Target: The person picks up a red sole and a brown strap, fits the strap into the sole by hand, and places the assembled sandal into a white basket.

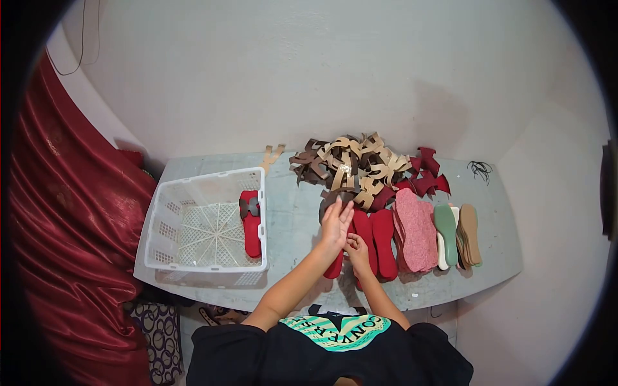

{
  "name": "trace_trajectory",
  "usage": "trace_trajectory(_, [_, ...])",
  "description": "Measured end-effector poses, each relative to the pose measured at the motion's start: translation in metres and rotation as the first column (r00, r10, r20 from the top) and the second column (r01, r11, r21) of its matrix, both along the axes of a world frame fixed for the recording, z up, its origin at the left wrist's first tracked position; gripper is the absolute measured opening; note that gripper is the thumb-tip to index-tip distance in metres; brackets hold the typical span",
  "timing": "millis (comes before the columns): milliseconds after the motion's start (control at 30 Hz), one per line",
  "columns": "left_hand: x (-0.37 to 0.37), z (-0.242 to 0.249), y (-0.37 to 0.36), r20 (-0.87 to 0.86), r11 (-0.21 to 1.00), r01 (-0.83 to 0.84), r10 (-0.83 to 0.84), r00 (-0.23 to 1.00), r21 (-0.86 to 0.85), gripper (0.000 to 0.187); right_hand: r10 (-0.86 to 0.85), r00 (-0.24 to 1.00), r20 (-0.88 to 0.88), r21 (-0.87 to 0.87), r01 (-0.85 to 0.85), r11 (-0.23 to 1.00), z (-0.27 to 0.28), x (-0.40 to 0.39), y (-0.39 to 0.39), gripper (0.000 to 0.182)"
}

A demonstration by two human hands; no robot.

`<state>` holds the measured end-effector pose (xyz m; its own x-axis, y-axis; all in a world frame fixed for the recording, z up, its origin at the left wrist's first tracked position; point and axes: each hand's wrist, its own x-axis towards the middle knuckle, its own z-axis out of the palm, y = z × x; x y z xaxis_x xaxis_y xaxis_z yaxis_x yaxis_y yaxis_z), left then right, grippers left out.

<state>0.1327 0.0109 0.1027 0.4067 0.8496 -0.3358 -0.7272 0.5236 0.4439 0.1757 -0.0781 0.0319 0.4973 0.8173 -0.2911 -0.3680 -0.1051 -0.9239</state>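
My left hand [336,225] is raised over the table with its fingers stretched out. Just beyond its fingertips lies a dark brown strap piece [339,195]. Close beside the left wrist, my right hand [357,251] has its fingers curled together; whatever may be in them is hidden. A red sole [333,267] shows partly below the left hand. More red soles [384,248] lie in a row to the right of my hands. Inside the white basket, a red sole with a dark strap across it [252,225] leans at the right wall.
The white plastic basket [203,269] stands at the left of the grey table [290,283]. Beige, brown and maroon straps [347,157] are heaped at the back. Pink soles [415,231], a green sole [445,235] and tan soles [470,231] lie right, near black cords [479,170].
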Motion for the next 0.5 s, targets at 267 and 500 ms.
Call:
trace_trajectory(267, [-0.003,-0.021,-0.052,-0.068,0.995,0.064,-0.069,0.995,-0.081,0.02,0.02,0.978,0.208,0.083,-0.038,0.996,-0.039,-0.01,-0.007,0.035])
trace_trajectory(500, [-0.024,-0.023,-0.074,-0.135,0.976,0.17,-0.187,0.973,-0.133,0.025,0.075,0.989,0.124,0.02,-0.078,0.997,-0.062,-0.015,-0.019,0.036])
